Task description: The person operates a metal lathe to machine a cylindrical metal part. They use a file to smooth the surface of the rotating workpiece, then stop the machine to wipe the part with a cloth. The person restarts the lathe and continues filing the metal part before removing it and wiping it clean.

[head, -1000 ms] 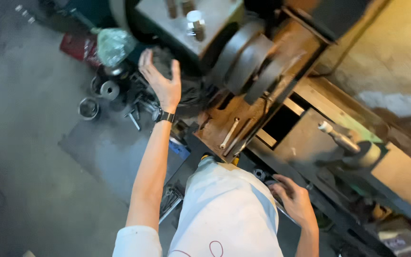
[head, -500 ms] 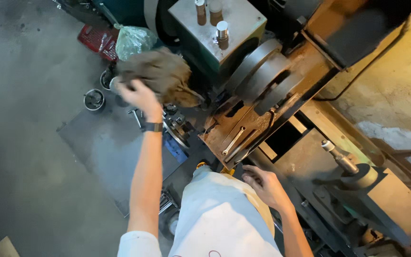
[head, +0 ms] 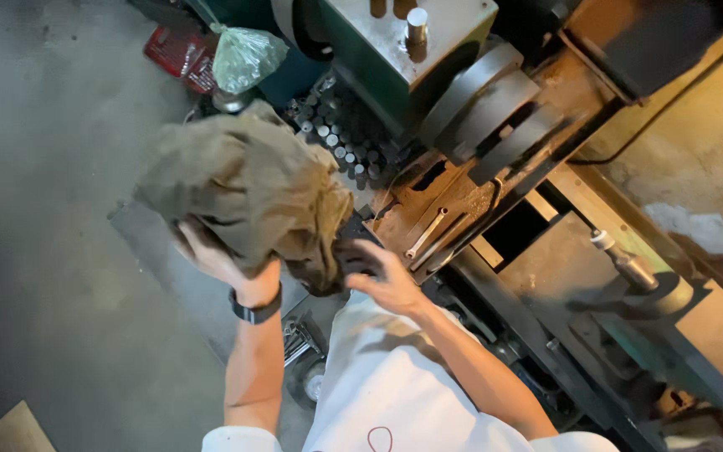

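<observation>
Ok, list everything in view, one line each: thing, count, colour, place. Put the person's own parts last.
crumpled brown cloth rag: one, dirty olive-brown, held up at centre left.
large metal lathe: one, green and rusty brown, running from top centre to lower right.
knotted green plastic bag: one, pale green, on the floor at top left.
red plastic crate: one, red, beside the bag.
short metal cylinders: many, grey, packed in rows by the lathe base.
concrete floor: grey, left side.
black wristwatch: one, black, on the left wrist.
left hand: under the rag, gripping it.
right hand: at the rag's lower dark end, holding it.
</observation>
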